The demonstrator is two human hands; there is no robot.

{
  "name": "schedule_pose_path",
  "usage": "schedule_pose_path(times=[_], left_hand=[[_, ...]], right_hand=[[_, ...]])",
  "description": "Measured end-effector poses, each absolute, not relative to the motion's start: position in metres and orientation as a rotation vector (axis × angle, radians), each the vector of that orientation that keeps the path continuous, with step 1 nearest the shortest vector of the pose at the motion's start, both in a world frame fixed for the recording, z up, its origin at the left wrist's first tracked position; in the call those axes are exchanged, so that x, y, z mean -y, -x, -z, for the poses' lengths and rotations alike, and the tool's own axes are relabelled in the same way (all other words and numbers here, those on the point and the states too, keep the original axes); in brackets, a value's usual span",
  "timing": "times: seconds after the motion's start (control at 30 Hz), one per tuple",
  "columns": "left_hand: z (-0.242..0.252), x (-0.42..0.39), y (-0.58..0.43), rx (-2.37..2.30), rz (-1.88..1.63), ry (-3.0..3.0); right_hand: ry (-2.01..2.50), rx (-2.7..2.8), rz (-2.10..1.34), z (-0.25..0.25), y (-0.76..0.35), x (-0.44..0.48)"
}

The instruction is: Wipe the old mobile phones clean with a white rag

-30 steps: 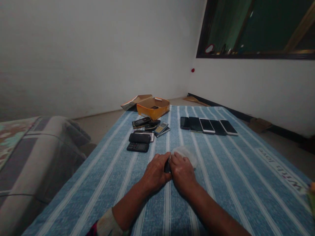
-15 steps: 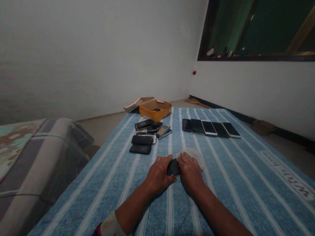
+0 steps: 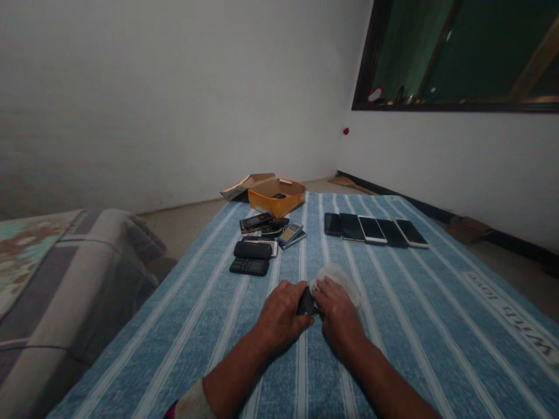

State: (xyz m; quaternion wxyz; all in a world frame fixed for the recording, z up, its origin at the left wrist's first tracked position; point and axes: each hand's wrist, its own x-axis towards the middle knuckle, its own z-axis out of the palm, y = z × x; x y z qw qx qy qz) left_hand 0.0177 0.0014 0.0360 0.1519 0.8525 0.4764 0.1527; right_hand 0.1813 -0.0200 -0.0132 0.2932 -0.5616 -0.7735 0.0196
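Between my two hands lies a small dark phone, partly covered by fingers. My left hand is closed around its left side, with the thumb along the near edge. In my right hand is a crumpled white cloth, thin and soft-looking, pressed against the phone's right side. The cloth spreads out beyond the knuckles. Both hands rest low over the blue striped bedspread. Nearest to them on the left is a black keypad phone lying flat.
Beyond it are a black case and a loose pile of older phones. An open orange box stands at the far edge. Several smartphones lie in a row at right, including a white-framed one. A covered seat is at left.
My right hand and the white cloth have shifted slightly over the phone, covering more of its right side. My left hand keeps its hold.
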Motion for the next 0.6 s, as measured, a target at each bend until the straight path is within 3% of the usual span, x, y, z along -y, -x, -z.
schedule_pose_path(times=[0.3, 0.6], left_hand=[[-0.038, 0.001, -0.016, -1.294, -0.407, -2.579], [-0.045, -0.004, -0.014, -1.183, -0.372, -2.619]], right_hand=[[1.513, 2.055, -0.080, 0.000, -0.185, 0.030], [1.086, 2.282, -0.211, -0.015, -0.209, 0.026]])
